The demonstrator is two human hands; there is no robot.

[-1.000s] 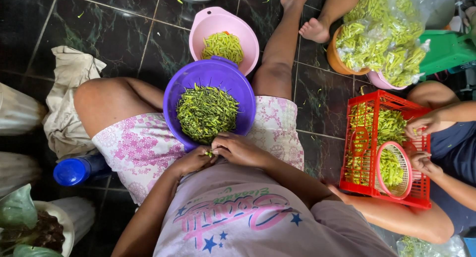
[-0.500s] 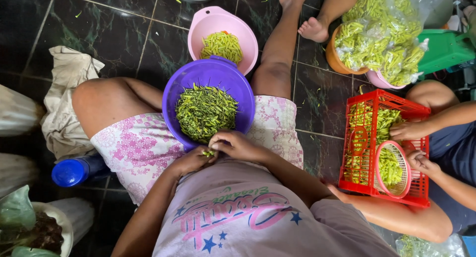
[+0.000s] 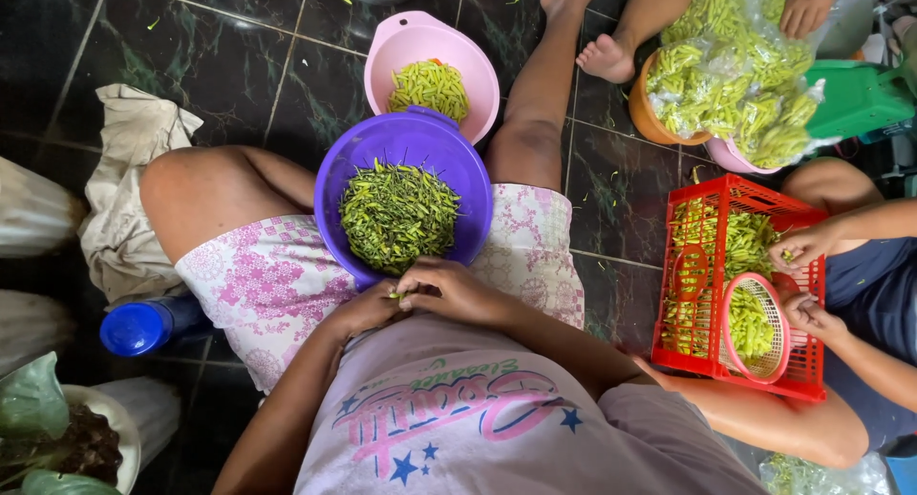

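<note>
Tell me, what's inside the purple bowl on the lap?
The purple bowl holds a heap of dark green chilli stems. The heap hides the bowl's bottom. Both hands, left hand and right hand, meet at its near rim.

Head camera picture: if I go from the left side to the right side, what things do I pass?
Blue bottle → purple bowl of green stems → red crate → green stool.

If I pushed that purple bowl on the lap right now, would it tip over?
Probably it could. The purple bowl sits on a soft cloth-covered lap, not flat floor, so it likely rocks. Its heap of green stems looks light, adding little steadying weight. The left hand and right hand at its near rim might catch it.
</note>
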